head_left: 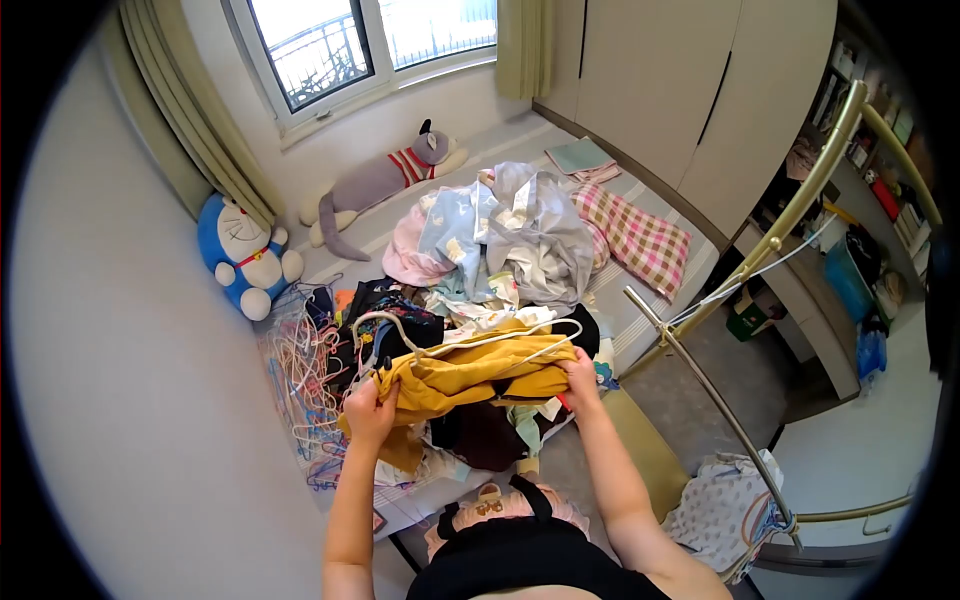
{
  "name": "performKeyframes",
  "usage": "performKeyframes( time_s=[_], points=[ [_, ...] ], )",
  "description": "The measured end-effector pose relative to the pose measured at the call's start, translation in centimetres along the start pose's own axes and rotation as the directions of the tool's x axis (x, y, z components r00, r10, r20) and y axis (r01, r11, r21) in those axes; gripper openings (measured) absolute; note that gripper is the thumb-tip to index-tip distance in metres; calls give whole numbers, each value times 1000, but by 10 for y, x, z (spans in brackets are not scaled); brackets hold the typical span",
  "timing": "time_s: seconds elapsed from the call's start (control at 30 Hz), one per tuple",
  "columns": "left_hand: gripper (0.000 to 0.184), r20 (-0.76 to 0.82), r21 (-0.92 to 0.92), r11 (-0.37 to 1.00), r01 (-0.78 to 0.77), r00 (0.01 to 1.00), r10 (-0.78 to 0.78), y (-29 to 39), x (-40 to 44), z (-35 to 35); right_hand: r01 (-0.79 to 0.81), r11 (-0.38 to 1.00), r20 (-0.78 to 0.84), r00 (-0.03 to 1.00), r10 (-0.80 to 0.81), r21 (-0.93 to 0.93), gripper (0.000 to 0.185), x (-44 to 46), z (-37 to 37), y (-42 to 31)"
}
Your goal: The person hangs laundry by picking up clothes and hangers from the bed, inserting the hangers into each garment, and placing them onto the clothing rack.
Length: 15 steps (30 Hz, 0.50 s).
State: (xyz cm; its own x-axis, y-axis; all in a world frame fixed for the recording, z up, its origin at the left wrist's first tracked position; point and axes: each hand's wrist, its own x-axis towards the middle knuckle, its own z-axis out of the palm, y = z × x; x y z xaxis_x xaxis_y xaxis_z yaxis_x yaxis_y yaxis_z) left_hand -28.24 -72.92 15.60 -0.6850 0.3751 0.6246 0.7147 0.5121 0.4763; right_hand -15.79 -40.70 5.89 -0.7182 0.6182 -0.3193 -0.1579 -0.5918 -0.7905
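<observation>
Yellow garment [470,375], pinched at two sides by left hand [370,412] and right hand [581,380], held above clothes [482,437] on the bed [528,142], apparently to keep it stretched wide, with white hanger [500,338] along its upper edge.

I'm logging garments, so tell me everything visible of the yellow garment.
The yellow garment looks like soft cloth, bunched and creased, with a dark area near its lower middle. The left hand and right hand grip its ends, above a clothes pile. A white hanger lies along its far edge; the garment's cut is unclear.
</observation>
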Motion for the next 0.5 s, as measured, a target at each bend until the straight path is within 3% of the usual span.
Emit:
performKeyframes(
  time_s=[0.13,0.23,0.3,0.43,0.5],
  points=[
    [19,47,-85,990,-110,992,115,5,-5,-3,50,995,-9,999,-49,85,41,-45,0,-36],
    [16,81,-136,977,-162,981,174,5,-14,-10,227,974,-54,973,-226,18,39,-80,-4,-40],
    [14,67,-209,958,-197,974,215,5,-21,-16,351,934,-69,932,-355,-67,34,-106,2,-51],
    [20,121,-415,906,81,992,-33,6,-36,-15,603,716,-56,750,-659,-352,28,-138,1,-52],
    [19,60,-411,911,22,998,3,11,-34,-10,630,588,-18,674,-738,-507,28,-151,-1,-44]
  ],
)
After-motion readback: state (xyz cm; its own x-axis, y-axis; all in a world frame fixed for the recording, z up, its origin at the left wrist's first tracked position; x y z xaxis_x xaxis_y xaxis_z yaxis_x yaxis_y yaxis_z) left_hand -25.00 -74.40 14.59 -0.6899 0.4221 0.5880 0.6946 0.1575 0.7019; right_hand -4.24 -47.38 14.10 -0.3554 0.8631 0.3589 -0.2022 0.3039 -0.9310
